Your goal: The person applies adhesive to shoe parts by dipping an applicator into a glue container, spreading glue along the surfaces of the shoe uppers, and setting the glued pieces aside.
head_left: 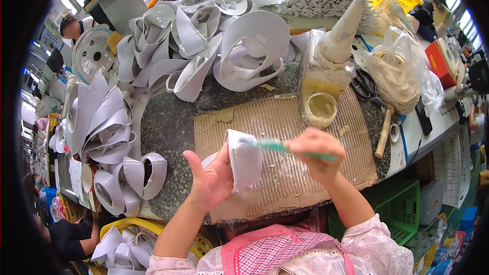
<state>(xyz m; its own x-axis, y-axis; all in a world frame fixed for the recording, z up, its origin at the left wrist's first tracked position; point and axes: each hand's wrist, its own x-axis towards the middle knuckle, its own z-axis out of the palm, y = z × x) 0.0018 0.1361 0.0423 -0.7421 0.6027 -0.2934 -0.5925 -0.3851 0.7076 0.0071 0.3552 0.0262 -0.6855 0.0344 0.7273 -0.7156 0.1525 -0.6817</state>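
My left hand (211,181) holds a white curved shoe upper (245,160) over the cardboard. Its fingers go behind the piece, and the thumb sticks out to the left. In my right hand (318,153) is a green-handled brush (272,145), smeared by motion. The brush tip is at the upper part of the white piece; whether it touches is hard to tell. Beneath both hands lies a corrugated cardboard sheet (285,188) with dried glue marks. Beyond my right hand stands a crusted glue container (322,109) with a round yellowish opening and a tall cone on its far side.
White uppers pile up at the back (188,35) and left (99,117). More fill a yellow basket (117,224) at lower left. Black scissors (362,85), a wooden-handled tool (384,132) and a plastic bag (395,69) lie right. A green crate (400,206) sits below the table.
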